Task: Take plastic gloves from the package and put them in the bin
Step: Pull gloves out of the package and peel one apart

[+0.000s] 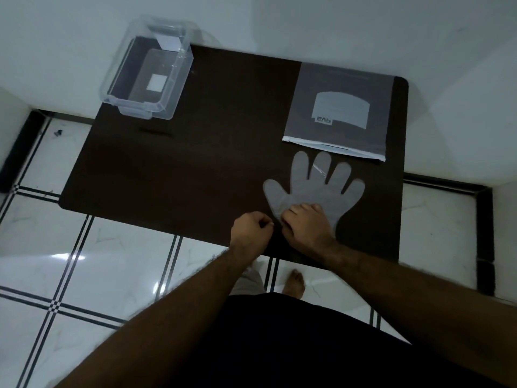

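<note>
While the plastic glove (310, 186) lies flat on the dark desk (167, 175), fingers pointing toward the grey package (340, 113) just beyond it, both hands work at its cuff near the front edge. The right hand (306, 224) rests on the wrist end of the glove, fingers curled down on the film. The left hand (251, 228) sits just beside it, thumb and forefinger pinched together, seemingly on the cuff edge, though the film is too thin and the light too dim to be sure it is caught. The clear bin (148, 71) stands well apart at the far left corner, with no glove visible inside it.

The risk is the grip. Film this thin clings to the desk and may slip from a pinch. Carried across, a loosely held glove could drift and miss the bin.
</note>
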`<state>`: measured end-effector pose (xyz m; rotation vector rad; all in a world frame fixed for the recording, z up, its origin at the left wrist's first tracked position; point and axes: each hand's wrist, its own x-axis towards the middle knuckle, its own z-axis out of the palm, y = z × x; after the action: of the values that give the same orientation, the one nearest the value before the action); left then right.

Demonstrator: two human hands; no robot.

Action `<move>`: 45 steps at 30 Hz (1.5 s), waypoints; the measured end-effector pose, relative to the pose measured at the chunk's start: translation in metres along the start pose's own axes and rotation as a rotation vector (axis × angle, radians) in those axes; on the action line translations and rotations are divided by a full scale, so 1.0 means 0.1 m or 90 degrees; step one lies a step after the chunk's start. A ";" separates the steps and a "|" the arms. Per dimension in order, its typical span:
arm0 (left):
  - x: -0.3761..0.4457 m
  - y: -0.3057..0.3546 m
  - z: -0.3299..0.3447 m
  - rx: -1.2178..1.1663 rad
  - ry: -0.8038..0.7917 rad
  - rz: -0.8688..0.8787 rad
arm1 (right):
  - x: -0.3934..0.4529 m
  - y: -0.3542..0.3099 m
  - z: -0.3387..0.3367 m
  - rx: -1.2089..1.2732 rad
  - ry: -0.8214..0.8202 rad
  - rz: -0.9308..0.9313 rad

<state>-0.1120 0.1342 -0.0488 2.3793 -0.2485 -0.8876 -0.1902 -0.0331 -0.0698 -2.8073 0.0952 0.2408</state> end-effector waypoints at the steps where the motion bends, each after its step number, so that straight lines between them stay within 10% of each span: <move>1: 0.01 0.03 0.02 -0.005 -0.006 -0.007 | 0.00 0.00 0.00 0.009 -0.001 0.004; 10: 0.08 0.17 0.15 -0.118 -0.030 -0.074 | -0.05 0.01 0.00 0.217 0.069 0.109; 20: -0.07 0.36 0.25 -0.682 -0.076 -0.246 | -0.14 0.04 -0.11 0.371 0.096 0.211; 45: 0.00 0.38 0.38 -0.608 -0.061 -0.251 | -0.25 0.15 -0.19 0.481 0.072 0.301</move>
<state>-0.1351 0.0860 -0.0500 1.4980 0.5254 -0.9927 -0.2134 -0.0526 -0.0518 -2.0081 0.7163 0.1136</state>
